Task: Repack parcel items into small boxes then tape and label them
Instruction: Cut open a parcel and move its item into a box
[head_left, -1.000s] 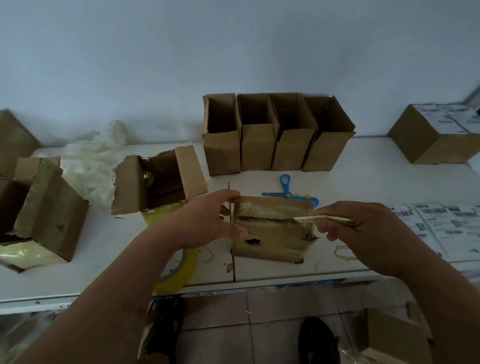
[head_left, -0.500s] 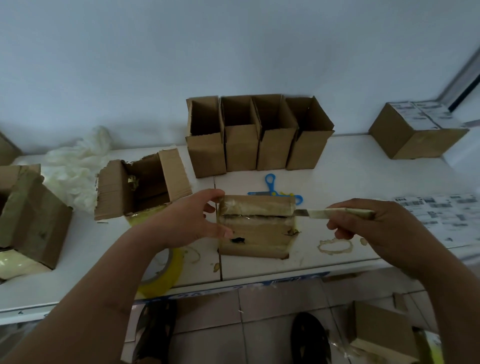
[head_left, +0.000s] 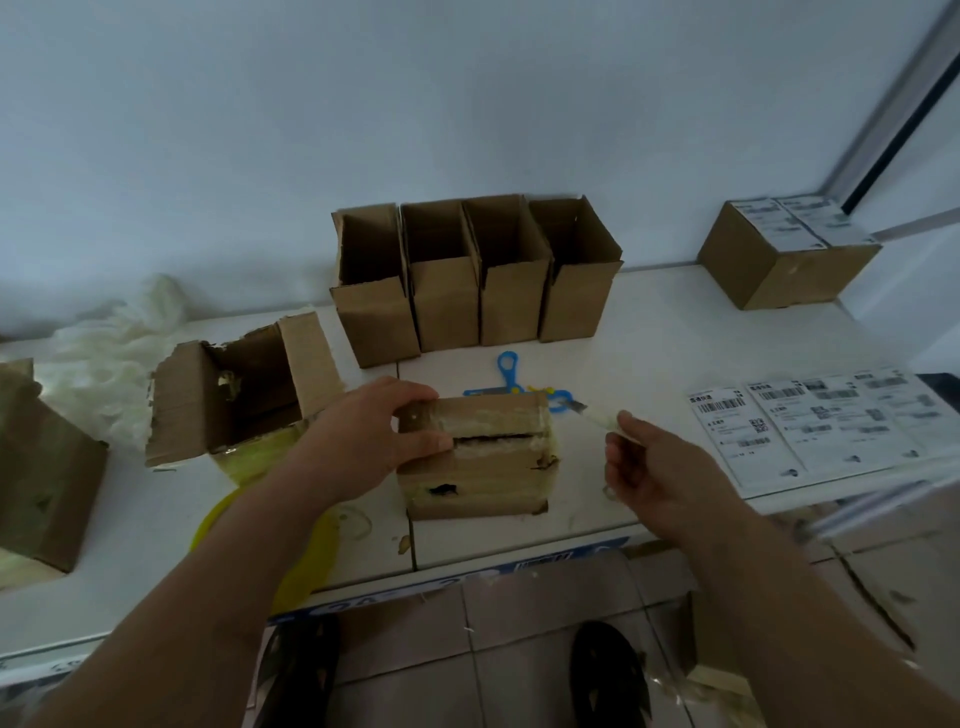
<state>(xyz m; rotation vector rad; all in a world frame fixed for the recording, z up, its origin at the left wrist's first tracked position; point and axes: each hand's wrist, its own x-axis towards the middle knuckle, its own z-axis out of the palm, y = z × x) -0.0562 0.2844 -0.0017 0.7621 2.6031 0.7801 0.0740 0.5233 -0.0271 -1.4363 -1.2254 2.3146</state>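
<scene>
**Parcel slit along its top, cutter clear of the seam**

Parcel (head_left: 475, 457) sits on the table (head_left: 649, 499) right between the two hands, near the front edge. It is a worn, tape-wrapped cardboard box with a dark slit running across its top seam and a small hole in the side facing the person. The left hand (head_left: 363, 436) clasps its left end, thumb on the near side and fingers over the top, holding it steady. The right hand (head_left: 654, 467) is apart from the box, just off its right end, pinching a small cutter (head_left: 597, 415) whose blade points back toward the parcel's upper right corner.

Judging by the slit, the step in hand is opening the old parcel, and the cut across the top looks done or nearly so. The next move probably calls for putting the blade down somewhere safe, then parting the flaps with both hands to lift the contents out; leftover tape at the ends may still need a nick.

Beside the left forearm lies a yellow tape roll (head_left: 291, 551), partly hidden. Just beyond the parcel are blue scissors (head_left: 511, 379). To the right of the right hand lie sheets of shipping labels (head_left: 815, 421). Beyond the left hand stands a torn open box (head_left: 234, 384), and farther back a row of four small empty boxes (head_left: 478, 280) waits for the repacked items.
</scene>
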